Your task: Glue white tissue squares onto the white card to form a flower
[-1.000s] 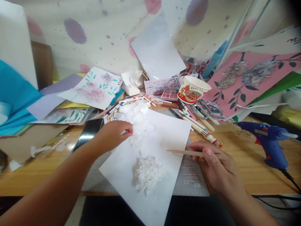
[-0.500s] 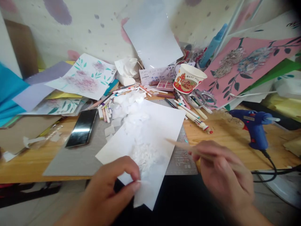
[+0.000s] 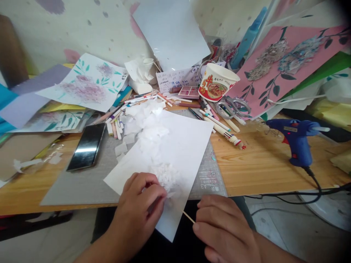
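Cluster of white paper curls (image 3: pixel 166 174), referred to as cluster: on the white sheet (image 3: pixel 189 140), toward its near end, roughly round, no long axis of note. Sheet's long axis runs away from the person, leaning right; its near corner juts past the table edge (image 3: pixel 246 190).

Left hand (image 3: pixel 144 202) is nearer. Its bent fingertips meet at the cluster's near side, so the cluster lies just beyond them, ahead and slightly right. They appear pinched on a small pale petal (image 3: pixel 171 194); white on white and soft focus, so its outline is uncertain.

Right hand (image 3: pixel 226 226): fingers curled round a thin stick (image 3: pixel 188 217), apart from the cluster. Stick's long axis slants forward and left, free tip by the sheet's right edge, aimed toward the left fingertips. From this hand, the cluster lies ahead and left.

Loose scraps (image 3: pixel 152 135) lie beyond the cluster, farther from both hands.
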Demonstrator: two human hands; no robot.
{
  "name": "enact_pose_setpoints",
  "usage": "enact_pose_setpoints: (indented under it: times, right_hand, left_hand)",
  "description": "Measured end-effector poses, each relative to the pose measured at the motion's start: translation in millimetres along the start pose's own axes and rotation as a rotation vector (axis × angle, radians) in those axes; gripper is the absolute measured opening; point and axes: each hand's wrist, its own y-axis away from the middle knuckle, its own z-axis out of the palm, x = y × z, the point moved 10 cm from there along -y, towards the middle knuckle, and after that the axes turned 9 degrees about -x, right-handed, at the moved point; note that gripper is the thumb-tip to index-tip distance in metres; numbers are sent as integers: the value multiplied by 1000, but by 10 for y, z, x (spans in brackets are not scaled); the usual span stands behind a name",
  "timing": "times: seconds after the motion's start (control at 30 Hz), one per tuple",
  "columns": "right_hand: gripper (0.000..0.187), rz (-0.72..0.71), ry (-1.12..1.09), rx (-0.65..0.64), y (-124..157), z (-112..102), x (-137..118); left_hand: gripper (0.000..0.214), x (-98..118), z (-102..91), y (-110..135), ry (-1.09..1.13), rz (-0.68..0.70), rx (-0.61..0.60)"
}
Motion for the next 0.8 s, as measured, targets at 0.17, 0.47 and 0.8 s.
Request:
enact_pose_setpoints:
  times: [0.17,0.47,0.8]
  right_hand:
    - [40,-43,123,78,38,65,-68]
    - [36,-178,171,38,-34,82,-169]
    - [31,-93,146,74,15,192,-80]
  left_hand:
    - [17,20,13,-1,-23,44,21]
    - [30,128,-64,-1,-158,125,96]
    - [20,72,-19,-3,-72,108,33]
